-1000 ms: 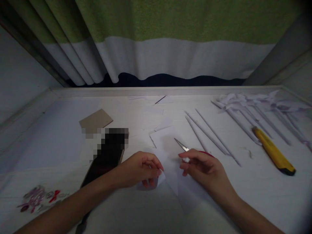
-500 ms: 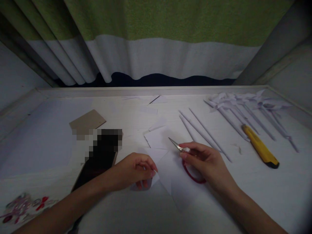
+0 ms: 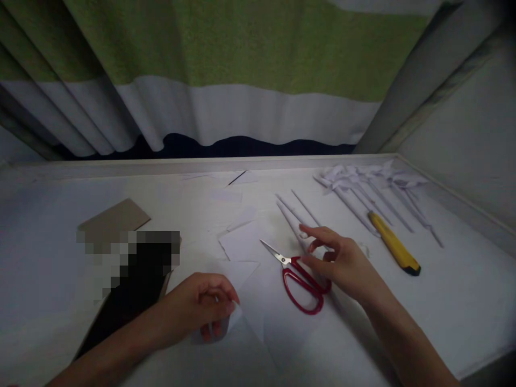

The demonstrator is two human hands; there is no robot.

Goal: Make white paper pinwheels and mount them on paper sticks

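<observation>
My left hand (image 3: 201, 307) is closed in a pinch on a small white paper piece (image 3: 229, 321) near the front of the white table (image 3: 60, 215). Red-handled scissors (image 3: 296, 274) lie flat on the table, blades pointing up-left. My right hand (image 3: 336, 260) hovers just right of the scissors, fingers spread and empty, fingertips over thin rolled paper sticks (image 3: 292, 215). White paper sheets (image 3: 242, 244) lie between my hands.
A yellow utility knife (image 3: 394, 248) lies at the right beside several paper-flower stems (image 3: 371, 183). A brown card (image 3: 113, 220) and a dark phone (image 3: 124, 301) lie at the left. A green-and-white curtain (image 3: 242, 80) hangs behind.
My right hand laid the scissors on the table, let go and moved right toward the paper sticks. The view shifted right and upward. My left hand kept its pinch on the paper.
</observation>
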